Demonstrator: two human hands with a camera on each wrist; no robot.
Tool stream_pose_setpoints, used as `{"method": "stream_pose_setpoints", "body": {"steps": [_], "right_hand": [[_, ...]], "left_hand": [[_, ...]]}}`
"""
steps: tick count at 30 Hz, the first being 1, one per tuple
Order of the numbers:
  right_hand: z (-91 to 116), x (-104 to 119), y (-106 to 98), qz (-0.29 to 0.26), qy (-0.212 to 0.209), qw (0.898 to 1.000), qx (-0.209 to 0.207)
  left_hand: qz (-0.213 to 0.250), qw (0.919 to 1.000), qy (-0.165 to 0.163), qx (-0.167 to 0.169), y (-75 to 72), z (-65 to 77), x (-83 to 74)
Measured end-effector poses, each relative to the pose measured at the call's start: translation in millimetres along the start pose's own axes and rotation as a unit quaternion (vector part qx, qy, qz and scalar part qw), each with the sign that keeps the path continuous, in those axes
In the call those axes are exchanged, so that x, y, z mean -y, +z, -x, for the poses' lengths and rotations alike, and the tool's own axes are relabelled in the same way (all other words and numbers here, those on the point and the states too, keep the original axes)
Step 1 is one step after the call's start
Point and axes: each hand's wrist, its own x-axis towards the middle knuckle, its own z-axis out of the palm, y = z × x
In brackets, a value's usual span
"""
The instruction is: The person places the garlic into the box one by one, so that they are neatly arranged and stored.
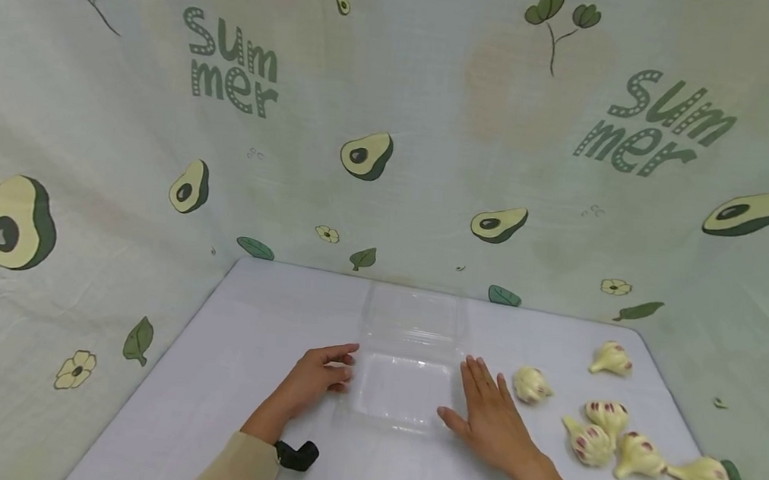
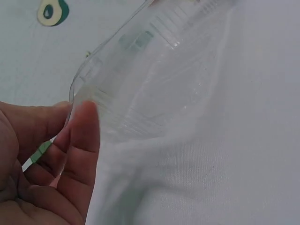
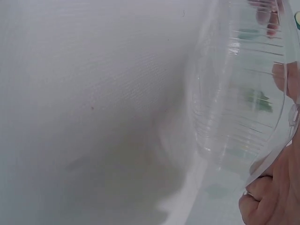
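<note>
A clear plastic clamshell box (image 1: 404, 390) lies on the white table with its lid (image 1: 412, 311) folded back toward the rear wall. At its left side, my left hand (image 1: 318, 375) pinches the rim between thumb and fingers; the left wrist view shows the rim (image 2: 71, 91) running between them. My right hand (image 1: 494, 417) rests along the opposite side with its fingers straight, and its thumb reaches over the near right corner. Through the transparent wall (image 3: 253, 93), parts of that hand show in the right wrist view. Only the white surface shows through the box's bottom.
Several garlic bulbs lie on the right of the table; the nearest bulb (image 1: 532, 385) sits just beyond my right fingers, another (image 1: 611, 357) farther back. A printed cloth (image 1: 432, 84) with avocados and lettering stands around the table's back and sides.
</note>
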Motion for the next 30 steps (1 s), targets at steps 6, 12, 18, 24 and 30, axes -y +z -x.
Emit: {"method": "stream_pose_setpoints", "body": {"steps": [6,12,18,24,30], "right_hand": [[-3.9,-0.2,-1.9,0.004,-0.001,1.0,-0.006],[-3.1,-0.7,-1.0,-0.011,-0.001,1.0,-0.004],[-2.2,-1.1,-0.2,-0.012,0.002,1.0,-0.002],[-3.4,-0.2,-1.0,-0.013,0.004,1.0,0.004],[-1.0,0.8,-0.4,-0.015,0.0,1.0,-0.007]], "left_hand": [[0.068,0.9971,-0.035,0.006,-2.6,-7.0,-3.0],[0.059,0.9967,-0.054,0.015,-6.0,-11.4,-6.3],[0.049,0.997,-0.057,0.016,-6.5,-13.0,-7.1],[0.056,0.9963,-0.064,0.013,-7.0,-11.8,-6.1],[0.065,0.9957,-0.065,0.014,-6.7,-9.1,-3.8]]}}
